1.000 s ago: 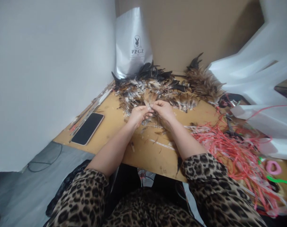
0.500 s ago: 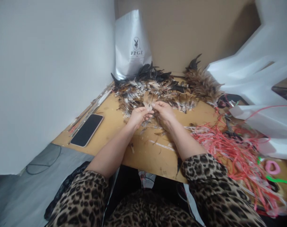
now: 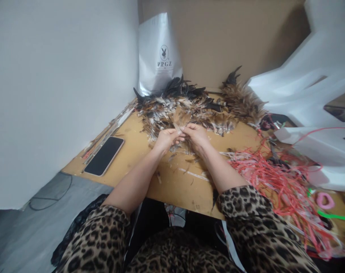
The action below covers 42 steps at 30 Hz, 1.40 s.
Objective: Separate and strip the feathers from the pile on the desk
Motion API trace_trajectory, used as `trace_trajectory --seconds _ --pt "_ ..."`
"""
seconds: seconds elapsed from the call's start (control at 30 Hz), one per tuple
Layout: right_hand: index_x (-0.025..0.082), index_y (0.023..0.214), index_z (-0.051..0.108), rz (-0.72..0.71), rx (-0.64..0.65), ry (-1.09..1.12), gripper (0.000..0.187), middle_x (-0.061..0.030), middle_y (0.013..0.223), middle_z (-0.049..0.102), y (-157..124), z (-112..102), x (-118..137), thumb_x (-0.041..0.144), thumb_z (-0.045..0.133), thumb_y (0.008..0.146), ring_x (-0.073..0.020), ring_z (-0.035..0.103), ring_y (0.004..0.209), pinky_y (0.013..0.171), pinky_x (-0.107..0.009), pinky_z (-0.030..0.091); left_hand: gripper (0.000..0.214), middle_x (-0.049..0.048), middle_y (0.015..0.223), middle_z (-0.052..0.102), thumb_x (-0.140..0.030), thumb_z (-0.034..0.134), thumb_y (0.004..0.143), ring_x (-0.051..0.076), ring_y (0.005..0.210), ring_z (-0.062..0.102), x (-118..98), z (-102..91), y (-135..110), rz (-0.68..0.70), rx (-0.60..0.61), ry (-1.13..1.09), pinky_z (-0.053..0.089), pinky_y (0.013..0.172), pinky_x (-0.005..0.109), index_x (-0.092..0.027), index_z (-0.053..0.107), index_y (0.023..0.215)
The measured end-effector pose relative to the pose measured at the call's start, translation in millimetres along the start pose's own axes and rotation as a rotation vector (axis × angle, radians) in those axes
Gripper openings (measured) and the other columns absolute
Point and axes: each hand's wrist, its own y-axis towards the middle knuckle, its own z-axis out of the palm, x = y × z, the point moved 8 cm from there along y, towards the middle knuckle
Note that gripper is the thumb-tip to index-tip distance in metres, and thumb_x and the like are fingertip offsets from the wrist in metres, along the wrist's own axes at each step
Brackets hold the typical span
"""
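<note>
Both hands meet over the middle of the table, fingertips pinched together at the base of a small bunch of light brown feathers [image 3: 180,116]. My left hand [image 3: 166,140] is closed on the pale quill end from the left. From the right, my right hand [image 3: 197,137] pinches the same end with thumb and forefinger. Just beyond the fingers spreads a pile of brown, white and black feathers [image 3: 161,108]. Loose feather scraps [image 3: 193,157] lie under and near the hands. The exact grip of the fingertips is too small to make out.
A smartphone [image 3: 104,156] lies at the left of the table [image 3: 178,189]. Behind the pile stands a white bag [image 3: 158,57]. Red plastic strips [image 3: 274,178] heap up at the right, beside white wrapping [image 3: 303,83] and a pink ring [image 3: 325,201]. A brown feather bundle [image 3: 242,100] lies at the back right.
The feather bunch between the fingertips now shows more brown fan and less pale base. The right fingers have shifted slightly left, closer to the left fingers.
</note>
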Motion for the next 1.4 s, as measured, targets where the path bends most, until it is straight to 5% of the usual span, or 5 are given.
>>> trace_trajectory --seconds 0.27,0.53,0.8,1.07,1.4 --pt "0.018 0.055 0.05 -0.001 0.009 -0.035 0.034 0.0057 0.048 0.048 0.1 1.1 -2.2 0.044 0.071 0.053 -0.0075 0.043 0.045 0.046 -0.021 0.033 0.012 0.004 0.059 0.062 -0.022 0.064 0.069 0.004 0.044 0.05 0.6 -2.5 1.2 0.024 -0.006 0.098 0.037 0.045 0.016 -0.01 0.064 0.066" --pt "0.017 0.053 0.049 -0.016 -0.008 -0.117 0.035 0.0051 0.05 0.049 -3.0 0.6 4.7 0.042 0.073 0.052 -0.0078 0.044 0.047 0.046 -0.021 0.033 0.016 0.0095 0.077 0.068 -0.024 0.063 0.069 0.011 0.056 0.061 -5.1 1.8 -2.9 0.052 0.006 0.225 0.041 0.045 0.017 -0.01 0.064 0.074" --pt "0.018 0.069 0.061 0.068 -0.01 0.009 0.031 0.0047 0.049 0.052 -2.0 -0.9 6.4 0.042 0.072 0.053 -0.0069 0.04 0.044 0.044 -0.022 0.032 0.018 0.009 0.077 0.068 -0.026 0.066 0.068 0.008 0.054 0.06 -4.7 -10.7 2.7 0.045 -0.067 0.055 0.042 0.048 0.016 -0.01 0.063 0.076" --pt "0.016 0.059 0.062 -0.151 -0.118 -0.46 0.015 0.0006 0.058 0.06 6.3 -24.3 14.4 0.031 0.063 0.059 -0.0098 0.047 0.053 0.056 -0.024 0.037 0.012 0.0081 0.082 0.068 -0.021 0.061 0.073 0.007 0.061 0.062 -1.3 -47.9 11.1 0.047 -0.318 -0.145 0.042 0.049 0.014 -0.01 0.061 0.08" --pt "0.018 0.062 0.063 -0.236 -0.067 -0.708 0.012 0.0023 0.055 0.056 10.8 -18.4 -2.8 0.03 0.06 0.062 -0.0097 0.043 0.052 0.052 -0.022 0.032 0.018 0.0072 0.087 0.068 -0.027 0.064 0.07 0.004 0.055 0.058 -9.8 -34.5 6.3 0.101 -0.265 -0.135 0.036 0.045 0.013 -0.012 0.061 0.081"
